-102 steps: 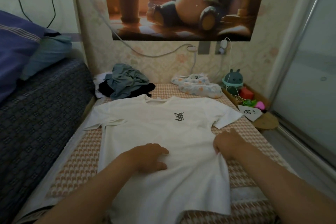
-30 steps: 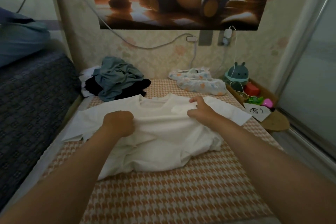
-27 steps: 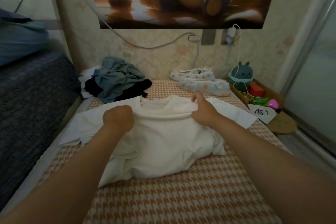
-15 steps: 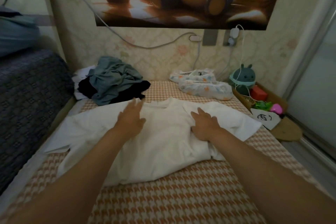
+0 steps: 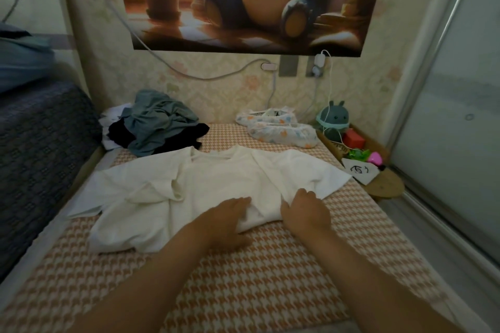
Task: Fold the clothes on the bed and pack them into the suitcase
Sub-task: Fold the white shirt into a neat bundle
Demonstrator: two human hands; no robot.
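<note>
So left grip point(image 5: 224, 222) pinches the near hem of the half-folded white tee point(image 5: 216, 184) on the bed point(image 5: 243, 292), right grip point(image 5: 305, 211) curled round the same edge.

One wide-angle camera, worn on the person's head, looks forward and down along the bed point(image 5: 270, 292) from its near end, facing the wallpapered wall point(image 5: 216, 94) and the cartoon poster point(image 5: 251, 0) hung on it. It sits close: both forearms enter from the bottom edge, and the left hand point(image 5: 224, 222) and right hand point(image 5: 307, 209) meet on the white T-shirt point(image 5: 216, 186) at mid-frame, with a dark blue quilt point(image 5: 40, 143) at the left edge and a sliding door point(image 5: 446, 116) at the right.
</note>
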